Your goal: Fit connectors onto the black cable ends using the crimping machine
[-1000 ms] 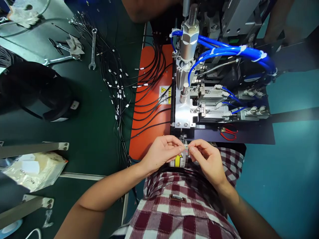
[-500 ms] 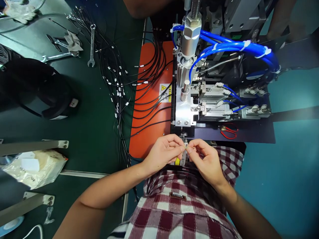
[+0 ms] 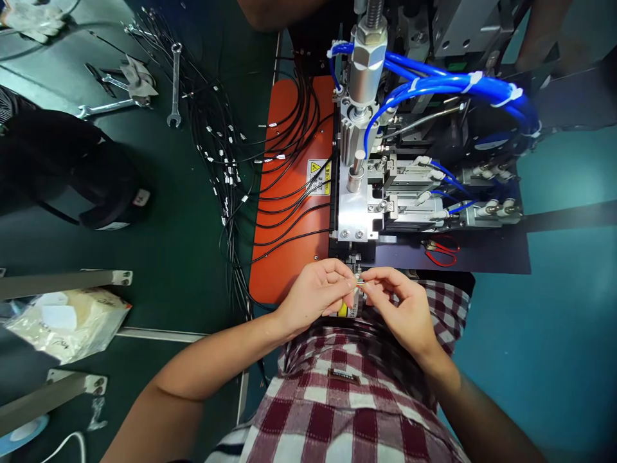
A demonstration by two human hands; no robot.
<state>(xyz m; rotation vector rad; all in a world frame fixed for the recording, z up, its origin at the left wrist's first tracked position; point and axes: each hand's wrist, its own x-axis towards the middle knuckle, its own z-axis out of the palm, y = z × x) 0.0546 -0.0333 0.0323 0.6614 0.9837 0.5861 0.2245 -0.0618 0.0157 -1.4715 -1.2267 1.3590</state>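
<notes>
My left hand [image 3: 322, 287] and my right hand [image 3: 399, 305] meet fingertip to fingertip in front of my body. A thin, small piece [image 3: 360, 283], perhaps a wire end, spans the gap between the two pinches; its kind is too small to make out. Both hands are closed on it with thumb and forefinger. Just beyond the fingers stands the near end of a metal machine assembly [image 3: 353, 215]. A yellow-and-white label [image 3: 343, 310] shows partly beneath my left hand.
Black cables [image 3: 231, 212] with white tags run over the orange plate [image 3: 284, 257]. Red-handled snips [image 3: 441, 251] lie to the right. Blue air tubes [image 3: 453, 83] arch over the machine. A wrench [image 3: 176, 83], a black cap-like item [image 3: 72, 167] and a plastic bag [image 3: 67, 321] are at left. Another person's arm [image 3: 279, 9] shows at top.
My right fingertips have drawn slightly away to the right from the left ones, so more of the thin piece shows between them. The view has shifted slightly.
</notes>
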